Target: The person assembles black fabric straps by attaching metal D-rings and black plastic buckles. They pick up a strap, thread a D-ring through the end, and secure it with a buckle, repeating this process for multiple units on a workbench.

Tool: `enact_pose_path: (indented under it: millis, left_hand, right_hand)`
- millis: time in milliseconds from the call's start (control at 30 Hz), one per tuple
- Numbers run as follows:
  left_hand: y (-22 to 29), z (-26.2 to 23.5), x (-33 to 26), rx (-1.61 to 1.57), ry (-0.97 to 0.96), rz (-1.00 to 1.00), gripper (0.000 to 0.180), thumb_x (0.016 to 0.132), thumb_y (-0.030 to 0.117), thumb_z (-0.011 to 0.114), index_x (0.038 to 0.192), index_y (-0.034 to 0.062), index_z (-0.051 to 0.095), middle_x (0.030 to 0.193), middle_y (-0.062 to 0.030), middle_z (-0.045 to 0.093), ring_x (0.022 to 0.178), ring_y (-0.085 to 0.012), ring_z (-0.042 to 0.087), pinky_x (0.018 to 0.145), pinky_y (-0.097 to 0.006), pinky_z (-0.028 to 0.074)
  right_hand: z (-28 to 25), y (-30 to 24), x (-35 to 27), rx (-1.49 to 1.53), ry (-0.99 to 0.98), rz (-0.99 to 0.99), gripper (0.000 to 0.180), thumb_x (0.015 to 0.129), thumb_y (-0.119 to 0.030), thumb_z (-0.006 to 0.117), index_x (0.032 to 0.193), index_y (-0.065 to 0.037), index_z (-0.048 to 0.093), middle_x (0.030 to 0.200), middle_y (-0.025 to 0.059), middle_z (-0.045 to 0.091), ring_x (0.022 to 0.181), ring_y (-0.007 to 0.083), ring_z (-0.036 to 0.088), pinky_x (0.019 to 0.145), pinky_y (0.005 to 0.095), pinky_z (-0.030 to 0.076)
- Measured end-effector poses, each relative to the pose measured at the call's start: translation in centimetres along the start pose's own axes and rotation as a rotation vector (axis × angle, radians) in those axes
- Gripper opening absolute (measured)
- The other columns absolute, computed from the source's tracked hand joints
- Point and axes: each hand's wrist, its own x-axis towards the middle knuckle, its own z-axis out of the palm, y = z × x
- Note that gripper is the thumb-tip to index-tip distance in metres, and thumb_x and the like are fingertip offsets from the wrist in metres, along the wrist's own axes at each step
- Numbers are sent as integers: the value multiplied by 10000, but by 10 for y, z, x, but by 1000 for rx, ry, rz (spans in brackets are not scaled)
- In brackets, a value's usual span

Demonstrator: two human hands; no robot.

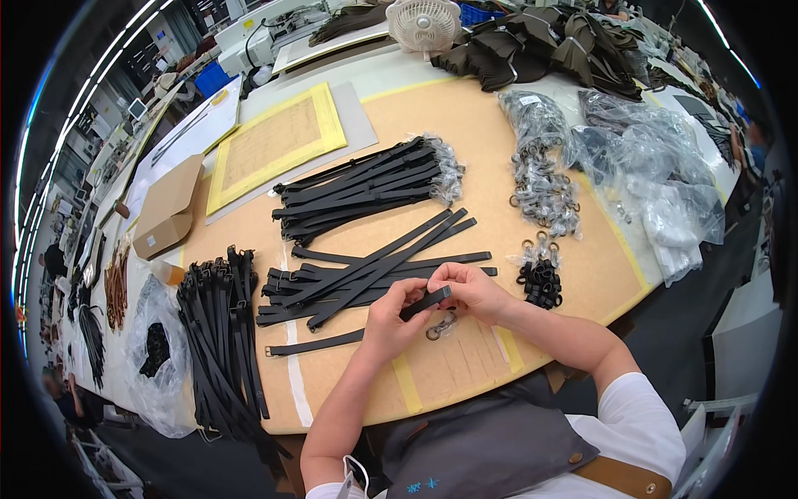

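A black belt [320, 343] is in both my hands near the table's front edge. My left hand [391, 323] is closed round it close to one end. Right beside it, the fingers of my right hand [474, 293] pinch at that end; whether they also hold a small loop is hidden. The belt's other end, with a small metal buckle [270, 351], lies on the table to the left. Just under my hands sits a metal ring in clear wrap [441, 326]. Several loose black belts [357, 279] lie crossed beyond my left hand. To the right is a pile of small black loops [540, 284].
Stacked belts with wrapped ends [357, 187] lie farther back. A belt bundle [218, 333] hangs over the front edge at left, beside a plastic bag [158, 374]. Wrapped metal rings [544, 195] and clear bags [665, 187] lie at right. A fan [424, 25] stands behind.
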Motion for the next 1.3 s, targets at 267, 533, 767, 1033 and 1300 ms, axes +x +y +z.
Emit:
enact_pose_path:
  millis: [267,533,767,1033,1300]
  left_hand:
    - [10,-5,1,-176,-108,-109,379,881,-39,723,1246,-32,622,1095,-94,723,1000,-149,704,875,-265,556]
    - [5,-10,0,-422,-122,-245,304,899,-18,721,1184,-37,616,1103,-84,700,1000,-151,694,917,-281,549]
    - [12,-17,2,-593,-120,-317,289,886,-6,746,1129,6,591,1051,-70,707,964,-111,688,821,-227,535]
    - [6,-13,1,-610,-115,-276,306,858,-19,766,1103,18,586,1049,-66,710,971,-111,687,850,-232,535]
    - [8,-13,1,-564,-98,-285,329,841,-11,787,1112,11,602,1030,-60,718,958,-95,682,864,-239,537]
  right_hand:
    - [-6,10,3,-39,-63,-101,147,981,-204,684,1034,-89,610,903,-23,664,753,56,610,666,191,480]
    - [-5,13,3,46,-109,-127,179,975,-212,701,1063,-82,615,918,-23,659,796,44,624,730,200,514]
    - [1,6,-1,118,-134,-101,194,980,-182,689,1120,-61,631,968,-5,651,863,75,635,800,237,539]
    - [3,3,-2,15,-161,-179,215,922,-83,731,1099,-48,612,983,15,660,874,83,638,803,240,534]
    - [1,-2,-3,33,-117,-99,217,914,-31,696,1113,-30,610,990,21,668,897,76,646,811,233,538]
